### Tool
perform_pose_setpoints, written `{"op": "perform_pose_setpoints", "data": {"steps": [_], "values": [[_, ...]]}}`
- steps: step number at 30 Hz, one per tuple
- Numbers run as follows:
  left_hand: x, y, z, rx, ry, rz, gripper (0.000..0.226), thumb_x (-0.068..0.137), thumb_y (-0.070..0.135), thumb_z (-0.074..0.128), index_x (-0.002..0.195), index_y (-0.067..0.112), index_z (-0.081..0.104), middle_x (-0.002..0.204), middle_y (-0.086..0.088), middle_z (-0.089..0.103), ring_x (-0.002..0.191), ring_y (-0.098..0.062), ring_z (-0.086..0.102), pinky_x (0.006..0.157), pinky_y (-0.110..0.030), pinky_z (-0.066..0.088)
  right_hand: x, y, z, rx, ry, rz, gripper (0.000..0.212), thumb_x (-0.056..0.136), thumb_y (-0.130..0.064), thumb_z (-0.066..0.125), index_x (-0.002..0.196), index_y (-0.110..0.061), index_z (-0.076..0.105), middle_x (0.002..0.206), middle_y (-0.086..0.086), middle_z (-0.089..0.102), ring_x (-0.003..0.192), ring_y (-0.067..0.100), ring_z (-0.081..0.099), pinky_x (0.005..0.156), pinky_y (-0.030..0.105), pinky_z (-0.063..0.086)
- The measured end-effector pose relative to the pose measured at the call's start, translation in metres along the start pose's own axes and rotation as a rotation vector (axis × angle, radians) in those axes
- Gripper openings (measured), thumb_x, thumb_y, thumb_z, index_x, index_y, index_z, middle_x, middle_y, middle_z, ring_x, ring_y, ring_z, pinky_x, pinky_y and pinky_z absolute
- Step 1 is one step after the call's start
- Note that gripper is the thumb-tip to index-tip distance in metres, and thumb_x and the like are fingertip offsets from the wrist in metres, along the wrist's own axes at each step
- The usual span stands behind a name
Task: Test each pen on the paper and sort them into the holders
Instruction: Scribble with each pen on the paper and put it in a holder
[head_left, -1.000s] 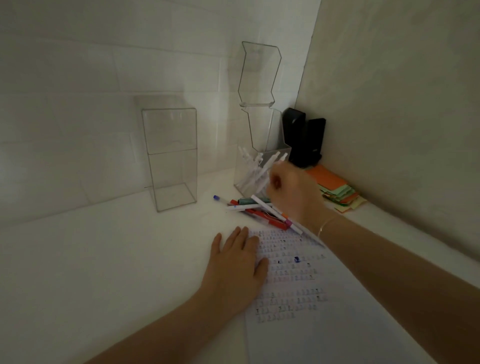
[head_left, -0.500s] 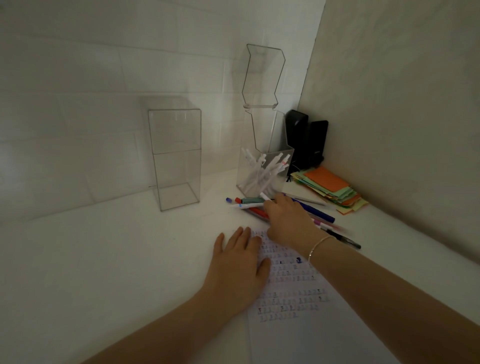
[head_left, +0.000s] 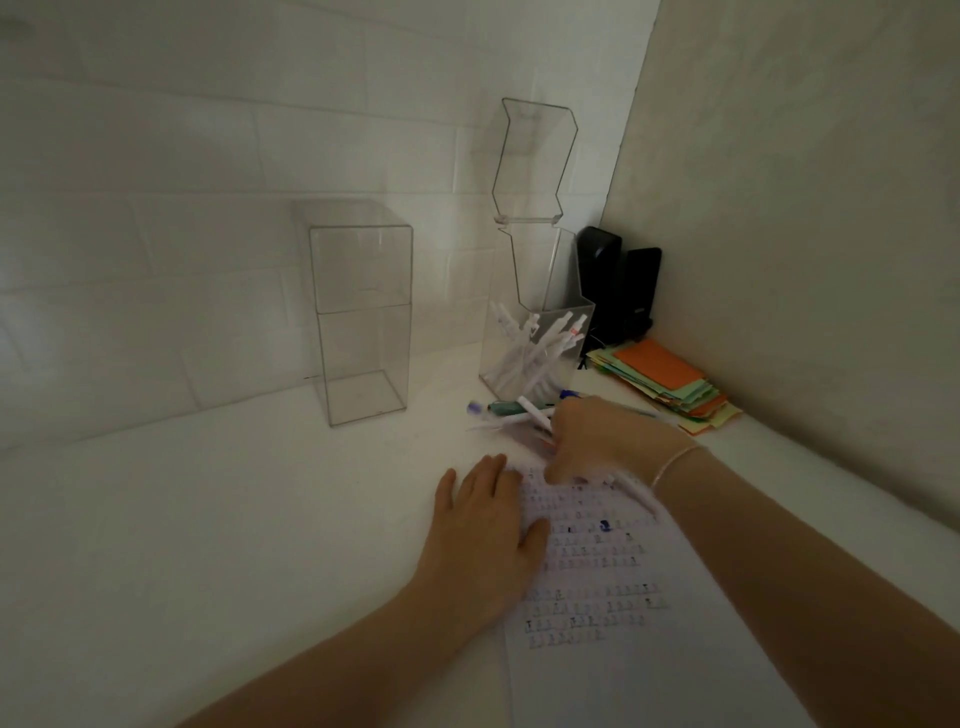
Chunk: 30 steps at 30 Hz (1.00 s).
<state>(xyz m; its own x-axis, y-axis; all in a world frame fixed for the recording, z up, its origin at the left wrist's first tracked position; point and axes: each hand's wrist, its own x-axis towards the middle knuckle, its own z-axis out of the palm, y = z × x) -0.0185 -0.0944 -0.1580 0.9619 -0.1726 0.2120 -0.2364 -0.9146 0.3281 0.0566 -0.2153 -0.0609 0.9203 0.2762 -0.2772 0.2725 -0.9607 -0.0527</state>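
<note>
A white paper (head_left: 639, 665) covered in rows of small ink marks lies on the white table. My left hand (head_left: 488, 535) rests flat on its left edge. My right hand (head_left: 602, 441) hovers at the paper's top edge and grips a white pen (head_left: 636, 496), whose barrel sticks out towards my wrist; its tip is hidden. Several loose pens (head_left: 511, 410) lie in a pile just beyond that hand. The right clear holder (head_left: 535, 358), lid up, contains several white pens. The left clear holder (head_left: 363, 317) is empty.
A stack of coloured paper notes (head_left: 670, 382) lies by the right wall. Two black objects (head_left: 621, 286) stand in the corner behind the right holder. White tiled wall at the back, beige wall on the right.
My right hand left the right holder, dropped to the loose pile, took a white pen and pulled it back towards the paper's top. My left hand stayed on the paper.
</note>
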Motion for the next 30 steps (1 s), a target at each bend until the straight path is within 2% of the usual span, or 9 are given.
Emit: {"op": "perform_pose_setpoints", "data": {"steps": [3,5,7,12,16,18,21,26,30], "values": [[0.001,0.001,-0.003,-0.09,0.112,0.008,0.068,0.087,0.064,0.018,0.136,0.021,0.038,0.151,0.005,0.024,0.141,-0.009,0.011,0.117,-0.038,-0.001,-0.018,0.014,-0.018,0.534,-0.052,-0.052,0.015,0.08,-0.007,0.065,0.071,-0.009,0.054,0.07,0.015,0.066,0.061,0.022,0.061,0.056,0.025,0.051],[0.0,0.004,-0.005,-0.184,0.228,0.07,0.07,0.085,0.067,0.017,0.132,0.022,0.043,0.142,0.008,0.037,0.135,-0.006,0.025,0.116,-0.037,0.011,-0.028,0.019,-0.02,0.982,-0.085,-0.171,0.024,0.083,-0.001,0.062,0.062,-0.012,0.057,0.072,0.018,0.066,0.065,0.026,0.062,0.063,0.031,0.054],[-0.001,0.006,-0.007,-0.307,0.291,0.127,0.061,0.087,0.063,0.025,0.129,0.024,0.045,0.125,0.013,0.048,0.117,-0.002,0.039,0.107,-0.028,0.024,-0.034,0.018,-0.011,1.174,-0.066,-0.245,0.03,0.086,-0.006,0.062,0.058,-0.013,0.059,0.069,0.018,0.063,0.059,0.025,0.059,0.057,0.03,0.051],[-0.003,0.007,-0.008,-0.521,0.239,0.194,0.044,0.091,0.056,0.029,0.103,0.023,0.055,0.089,0.008,0.06,0.079,-0.009,0.054,0.073,-0.028,0.045,-0.036,0.007,0.014,1.103,0.151,-0.219,0.02,0.085,-0.016,0.068,0.071,-0.005,0.06,0.062,0.016,0.062,0.051,0.022,0.053,0.047,0.026,0.042],[-0.002,0.004,-0.007,-0.571,0.209,0.202,0.047,0.09,0.063,0.024,0.092,0.027,0.054,0.078,0.007,0.061,0.071,-0.009,0.058,0.066,-0.029,0.048,-0.044,0.003,0.022,1.116,0.19,-0.226,0.019,0.081,-0.014,0.072,0.069,-0.001,0.065,0.064,0.019,0.065,0.054,0.023,0.06,0.05,0.024,0.049],[-0.002,0.005,-0.008,-0.565,0.181,0.225,0.041,0.088,0.063,0.021,0.079,0.033,0.048,0.066,0.01,0.053,0.06,-0.006,0.051,0.058,-0.021,0.04,-0.05,0.005,0.021,1.126,0.168,-0.205,0.022,0.081,-0.015,0.072,0.074,0.005,0.067,0.066,0.018,0.068,0.058,0.026,0.064,0.053,0.025,0.053],[-0.005,0.009,-0.01,-0.596,0.114,0.259,0.035,0.091,0.057,0.023,0.073,0.035,0.043,0.058,0.011,0.044,0.055,-0.005,0.044,0.055,-0.014,0.03,-0.06,0.01,0.017,1.177,0.095,-0.186,0.023,0.082,-0.015,0.07,0.08,0.008,0.067,0.069,0.017,0.07,0.059,0.023,0.068,0.054,0.025,0.056],[-0.01,0.012,-0.016,-0.705,0.065,0.27,0.037,0.098,0.046,0.028,0.066,0.032,0.041,0.056,0.012,0.042,0.054,-0.003,0.042,0.056,-0.014,0.033,-0.072,0.02,0.021,1.327,0.084,-0.194,0.018,0.081,-0.016,0.066,0.079,0.0,0.072,0.074,0.021,0.071,0.061,0.025,0.07,0.055,0.027,0.057],[-0.008,0.008,-0.023,-0.8,0.111,0.156,0.037,0.091,0.043,0.033,0.062,0.02,0.036,0.056,0.011,0.037,0.052,-0.001,0.035,0.054,-0.015,0.03,-0.086,0.049,0.015,1.649,0.264,-0.154,0.018,0.077,-0.015,0.062,0.07,-0.004,0.074,0.07,0.017,0.072,0.053,0.02,0.069,0.049,0.023,0.056]]}}
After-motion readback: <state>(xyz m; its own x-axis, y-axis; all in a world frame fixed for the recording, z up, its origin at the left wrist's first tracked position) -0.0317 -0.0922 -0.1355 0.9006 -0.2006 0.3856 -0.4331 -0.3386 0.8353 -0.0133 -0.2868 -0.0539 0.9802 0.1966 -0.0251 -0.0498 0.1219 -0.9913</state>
